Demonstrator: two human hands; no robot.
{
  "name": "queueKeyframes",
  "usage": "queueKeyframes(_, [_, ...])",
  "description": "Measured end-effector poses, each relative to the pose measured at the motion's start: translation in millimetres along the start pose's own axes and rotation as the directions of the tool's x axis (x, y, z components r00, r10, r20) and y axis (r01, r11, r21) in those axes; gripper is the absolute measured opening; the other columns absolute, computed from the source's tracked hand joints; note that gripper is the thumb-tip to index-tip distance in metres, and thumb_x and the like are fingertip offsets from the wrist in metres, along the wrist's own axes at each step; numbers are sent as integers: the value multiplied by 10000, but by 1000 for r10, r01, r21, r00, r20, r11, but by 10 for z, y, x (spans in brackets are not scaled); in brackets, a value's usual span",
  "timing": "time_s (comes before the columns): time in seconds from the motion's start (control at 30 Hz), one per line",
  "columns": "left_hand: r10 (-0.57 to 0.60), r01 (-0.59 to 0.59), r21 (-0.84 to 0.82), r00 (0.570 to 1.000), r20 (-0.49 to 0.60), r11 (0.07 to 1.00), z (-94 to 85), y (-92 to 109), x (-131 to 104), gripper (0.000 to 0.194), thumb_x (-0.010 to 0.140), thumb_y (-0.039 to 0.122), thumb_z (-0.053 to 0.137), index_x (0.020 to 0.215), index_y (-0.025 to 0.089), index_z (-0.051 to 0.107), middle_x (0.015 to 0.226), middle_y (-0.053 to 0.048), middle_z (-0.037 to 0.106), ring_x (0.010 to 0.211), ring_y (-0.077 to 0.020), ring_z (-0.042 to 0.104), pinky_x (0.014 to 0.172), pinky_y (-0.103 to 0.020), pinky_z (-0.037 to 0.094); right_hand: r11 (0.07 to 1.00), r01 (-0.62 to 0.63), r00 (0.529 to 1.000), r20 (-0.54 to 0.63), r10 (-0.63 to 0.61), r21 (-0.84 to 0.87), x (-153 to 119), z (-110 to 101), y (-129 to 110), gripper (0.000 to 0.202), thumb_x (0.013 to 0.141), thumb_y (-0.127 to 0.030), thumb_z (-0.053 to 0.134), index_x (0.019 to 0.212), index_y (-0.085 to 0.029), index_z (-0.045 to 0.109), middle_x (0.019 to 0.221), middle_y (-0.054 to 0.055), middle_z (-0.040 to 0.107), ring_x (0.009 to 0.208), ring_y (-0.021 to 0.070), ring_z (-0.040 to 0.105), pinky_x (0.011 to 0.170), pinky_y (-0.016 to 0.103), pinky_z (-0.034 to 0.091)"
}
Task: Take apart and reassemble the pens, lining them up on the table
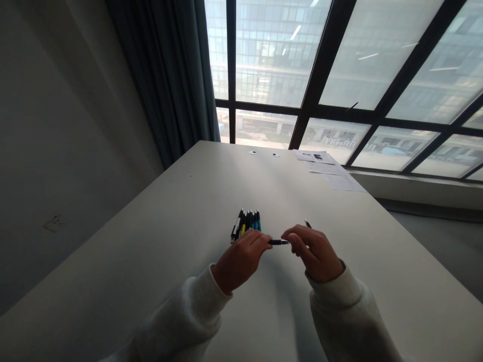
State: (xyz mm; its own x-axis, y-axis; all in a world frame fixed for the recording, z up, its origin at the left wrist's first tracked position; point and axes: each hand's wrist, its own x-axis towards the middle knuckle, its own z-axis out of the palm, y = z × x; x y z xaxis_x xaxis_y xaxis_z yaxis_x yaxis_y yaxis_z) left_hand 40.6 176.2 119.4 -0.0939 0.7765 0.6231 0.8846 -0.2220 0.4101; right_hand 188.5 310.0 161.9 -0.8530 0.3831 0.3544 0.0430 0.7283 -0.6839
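A black pen (pixel 278 242) lies level between my two hands above the white table (pixel 162 226). My left hand (pixel 247 251) is closed round one end of it. The fingers of my right hand (pixel 311 249) are pressed together at its silvery tip. Just beyond my left hand, several pens (pixel 247 220) rest side by side, with black, white, yellow, blue and green parts; their near ends are partly covered by the hand. The dark tip of another pen (pixel 308 223) shows behind my right hand, the rest of it hidden.
Paper sheets (pixel 326 166) lie at the table's far right corner. Two small round pieces (pixel 252 152) sit near the far edge. Beyond stand large windows (pixel 271 60) and a dark curtain (pixel 169 75); a wall is on the left.
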Motion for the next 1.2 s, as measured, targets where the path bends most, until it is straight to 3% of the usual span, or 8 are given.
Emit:
queueKeyframes(0.1, [-9, 9, 9, 1000, 4, 1000, 1, -15, 1, 150, 946, 171, 487, 1057, 133, 580, 920, -67, 628, 878, -180, 582, 805, -347, 530, 1000, 2, 1000, -5, -2, 9, -9, 11, -22, 253, 909, -400, 538, 821, -170, 597, 653, 15, 596, 553, 129, 522, 535, 249, 408])
queueKeyframes(0.27, [9, -9, 10, 1000, -10, 1000, 1, -13, 12, 146, 938, 172, 506, 1055, 126, 580, 922, -64, 628, 877, -174, 576, 820, -339, 529, 994, -104, 994, 20, 104, -26, -1, 33, -22, 505, 990, -407, 341, 590, -183, 553, 464, -3, 551, 427, 108, 506, 509, 244, 383])
queueKeyframes(0.4, [-5, 5, 20, 1000, -9, 1000, -15, 1, 30, 140, 941, 169, 498, 1049, 130, 578, 915, -63, 629, 867, -179, 574, 797, -345, 528, 998, -57, 998, -35, 56, -35, 8, 62, -36, 340, 934, -436, 470, 747, -176, 584, 561, -3, 564, 481, 117, 481, 497, 244, 357])
queueKeyframes(0.57, [10, -9, 24, 1000, -24, 1000, -36, 21, 47, 134, 941, 188, 505, 1040, 142, 582, 913, -63, 633, 866, -184, 573, 804, -355, 526, 993, -96, 994, -57, 92, -64, 2, 117, -29, 489, 982, -407, 356, 565, -192, 494, 462, -14, 492, 433, 109, 460, 512, 251, 346])
queueKeyframes(0.77, [-16, 17, 17, 999, -38, 1000, -48, 23, 53, 129, 933, 173, 517, 1038, 146, 586, 910, -61, 636, 868, -183, 568, 800, -351, 515, 998, -34, 998, -63, 31, -47, -6, 87, -53, 320, 939, -411, 459, 730, -184, 544, 553, -20, 507, 481, 114, 441, 503, 245, 327])
queueKeyframes(0.93, [20, -13, 60, 994, -108, 998, -57, 44, 71, 114, 922, 172, 538, 1022, 158, 591, 908, -57, 638, 867, -181, 558, 808, -350, 488, 991, -38, 996, -82, 28, -125, 15, 172, -69, 412, 976, -360, 374, 613, -195, 477, 491, -27, 455, 445, 110, 437, 524, 261, 315])
queueKeyframes(1.07, [43, -23, 130, 987, -153, 991, -70, 43, 62, 86, 922, 150, 531, 947, 176, 609, 865, -39, 637, 820, -166, 552, 768, -334, 453, 994, -111, 994, -21, 110, -13, 10, 183, -51, 506, 989, -403, 350, 555, -189, 499, 451, -24, 480, 422, 102, 467, 526, 248, 341])
queueKeyframes(1.2, [36, -9, 146, 983, -178, 989, -87, 30, 56, 90, 918, 140, 533, 903, 176, 614, 856, -34, 637, 813, -158, 552, 753, -317, 440, 993, -96, 995, -7, 97, 68, -14, 127, -61, 432, 980, -399, 376, 674, -176, 583, 525, -12, 538, 476, 110, 493, 525, 240, 359])
